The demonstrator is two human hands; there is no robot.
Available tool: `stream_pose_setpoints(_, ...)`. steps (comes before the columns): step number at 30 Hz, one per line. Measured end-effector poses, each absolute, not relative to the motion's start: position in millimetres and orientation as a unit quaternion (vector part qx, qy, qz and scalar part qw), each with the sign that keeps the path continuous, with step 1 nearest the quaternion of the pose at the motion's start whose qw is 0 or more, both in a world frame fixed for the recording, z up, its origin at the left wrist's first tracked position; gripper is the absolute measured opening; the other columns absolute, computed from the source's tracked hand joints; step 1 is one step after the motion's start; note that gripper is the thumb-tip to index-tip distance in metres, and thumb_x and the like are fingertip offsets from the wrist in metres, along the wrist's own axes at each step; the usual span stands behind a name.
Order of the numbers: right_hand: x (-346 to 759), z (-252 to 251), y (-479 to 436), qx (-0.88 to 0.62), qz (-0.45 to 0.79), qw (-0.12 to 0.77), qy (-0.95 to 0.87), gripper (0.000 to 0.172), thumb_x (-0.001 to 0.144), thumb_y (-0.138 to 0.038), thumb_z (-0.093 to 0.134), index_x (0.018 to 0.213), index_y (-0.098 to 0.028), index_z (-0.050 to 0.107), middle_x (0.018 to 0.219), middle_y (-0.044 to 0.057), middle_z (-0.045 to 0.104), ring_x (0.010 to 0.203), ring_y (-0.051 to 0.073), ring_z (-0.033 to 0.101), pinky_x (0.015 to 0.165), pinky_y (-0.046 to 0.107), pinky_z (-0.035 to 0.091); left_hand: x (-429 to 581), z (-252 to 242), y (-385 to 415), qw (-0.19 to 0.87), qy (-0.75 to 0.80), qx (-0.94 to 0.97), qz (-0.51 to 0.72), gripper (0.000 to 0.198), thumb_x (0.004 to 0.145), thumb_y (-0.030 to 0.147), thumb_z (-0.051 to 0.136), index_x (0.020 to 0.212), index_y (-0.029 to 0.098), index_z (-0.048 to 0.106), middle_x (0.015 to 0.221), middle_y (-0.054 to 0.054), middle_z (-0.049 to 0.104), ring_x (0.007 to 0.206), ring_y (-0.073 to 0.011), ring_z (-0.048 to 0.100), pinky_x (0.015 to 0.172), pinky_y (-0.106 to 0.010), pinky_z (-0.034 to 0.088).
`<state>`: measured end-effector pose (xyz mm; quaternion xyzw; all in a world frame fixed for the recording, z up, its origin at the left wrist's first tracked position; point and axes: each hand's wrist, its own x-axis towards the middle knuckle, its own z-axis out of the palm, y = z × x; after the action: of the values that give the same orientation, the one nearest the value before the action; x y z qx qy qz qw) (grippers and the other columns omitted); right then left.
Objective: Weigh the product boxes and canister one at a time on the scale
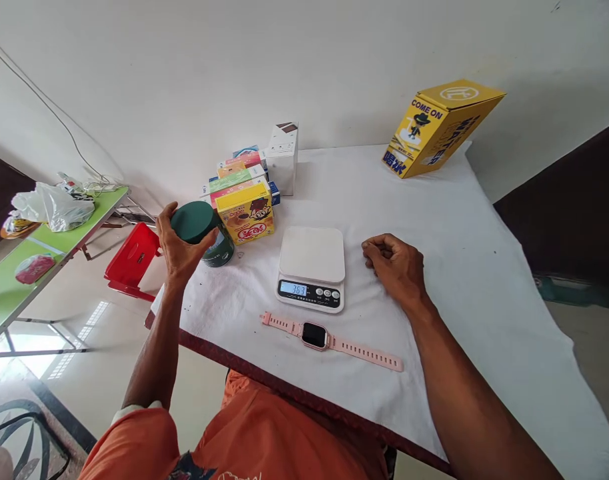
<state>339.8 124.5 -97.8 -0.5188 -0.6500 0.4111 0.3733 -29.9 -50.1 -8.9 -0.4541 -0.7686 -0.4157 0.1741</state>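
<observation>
My left hand (179, 247) is around the dark green canister (219, 252), thumb on the near side and fingers on the far left. The canister stands on the white cloth, beside a yellow snack box (247, 217). To the right of the kitchen scale (312, 257), my right hand (397, 267) rests on the cloth with its fingers curled in and nothing visible in them. The scale's display is lit and seems to read 363. In front of the scale lies a pink-strapped smartwatch (314, 335), strap stretched out and screen dark.
Several coloured boxes (239, 177) and a tall white box (283, 160) stand behind the canister. A large yellow box (434, 133) is at the back right by the wall. Left of the table are a red chair (132, 260) and a green table (84, 223) with a plastic bag (52, 207).
</observation>
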Motion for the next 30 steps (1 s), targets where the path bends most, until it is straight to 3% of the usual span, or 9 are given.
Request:
stream_pose_setpoints(5,339,-99,126,-0.511,0.415,0.383,-0.648,0.022,0.082,-0.048,0.066,0.082,-0.026,0.068,0.068,0.002,0.067,0.062,0.021,0.065,0.058,0.033,0.047,-33,-19,-40,0.166,-0.745,-0.474,-0.439,0.096,0.07,0.057,0.092,0.148,0.021,0.047,0.144,-0.015,0.057,0.136,-0.0348,0.059,0.118,-0.06,0.05)
stream_pose_setpoints(10,340,-95,128,-0.508,0.451,0.363,-0.637,0.033,0.08,-0.056,0.064,0.085,-0.023,0.067,0.064,-0.001,0.064,0.062,0.019,0.064,0.056,0.03,0.05,-30,-6,-57,0.16,-0.751,-0.49,-0.413,0.115,0.066,0.063,0.096,0.16,0.025,0.04,0.153,-0.019,0.051,0.145,-0.0458,0.051,0.121,-0.072,0.046)
stream_pose_setpoints(13,343,-84,124,-0.493,0.492,0.338,-0.632,0.035,0.078,-0.055,0.07,0.089,-0.022,0.068,0.073,0.0,0.067,0.069,0.018,0.067,0.062,0.031,0.057,-6,-3,-69,0.27,-0.699,-0.512,-0.421,0.1,0.076,0.054,0.093,0.161,0.033,0.044,0.157,-0.016,0.049,0.149,-0.0481,0.046,0.123,-0.075,0.043)
stream_pose_setpoints(15,345,-73,121,-0.486,0.501,0.328,-0.636,0.034,0.078,-0.053,0.074,0.091,-0.022,0.069,0.081,0.002,0.071,0.076,0.019,0.07,0.067,0.033,0.061,20,-11,-72,0.302,-0.652,-0.546,-0.43,0.079,0.088,0.041,0.083,0.158,0.038,0.049,0.145,-0.013,0.059,0.139,-0.044,0.056,0.116,-0.072,0.052)
stream_pose_setpoints(18,351,-55,124,-0.483,0.489,0.332,-0.646,0.03,0.081,-0.051,0.076,0.095,-0.025,0.071,0.089,0.004,0.074,0.085,0.023,0.073,0.071,0.037,0.065,59,-37,-65,0.187,-0.602,-0.651,-0.423,0.063,0.096,0.031,0.074,0.154,0.037,0.051,0.129,-0.011,0.068,0.121,-0.0369,0.069,0.1,-0.061,0.064)
stream_pose_setpoints(21,358,-38,148,-0.505,0.436,0.371,-0.647,0.034,0.082,-0.053,0.075,0.102,-0.027,0.067,0.104,0.008,0.075,0.1,0.028,0.073,0.078,0.041,0.066,79,-66,-52,-0.014,-0.632,-0.662,-0.403,0.049,0.103,0.04,0.063,0.15,0.03,0.053,0.134,-0.014,0.069,0.126,-0.0352,0.07,0.106,-0.058,0.063)
stream_pose_setpoints(24,361,-19,197,-0.549,0.348,0.425,-0.629,0.056,0.076,-0.056,0.08,0.118,-0.026,0.058,0.131,0.014,0.068,0.121,0.032,0.068,0.1,0.049,0.063,78,-87,-44,-0.136,-0.67,-0.602,-0.412,0.049,0.107,0.051,0.053,0.149,0.027,0.053,0.14,-0.017,0.067,0.129,-0.0357,0.068,0.11,-0.061,0.06)
stream_pose_setpoints(26,359,-8,238,-0.589,0.288,0.447,-0.608,0.079,0.07,-0.054,0.086,0.134,-0.022,0.051,0.149,0.019,0.057,0.136,0.035,0.061,0.118,0.053,0.054,73,-93,-42,-0.175,-0.683,-0.569,-0.424,0.052,0.108,0.056,0.048,0.148,0.024,0.054,0.141,-0.019,0.066,0.127,-0.0358,0.07,0.109,-0.062,0.06)
stream_pose_setpoints(30,350,1,317,-0.669,0.22,0.453,-0.546,0.118,0.064,-0.052,0.094,0.157,-0.011,0.033,0.166,0.032,0.035,0.16,0.044,0.037,0.132,0.055,0.037,69,-96,-41,-0.212,-0.693,-0.534,-0.435,0.056,0.107,0.062,0.044,0.144,0.022,0.057,0.136,-0.02,0.068,0.122,-0.0355,0.071,0.107,-0.062,0.061)
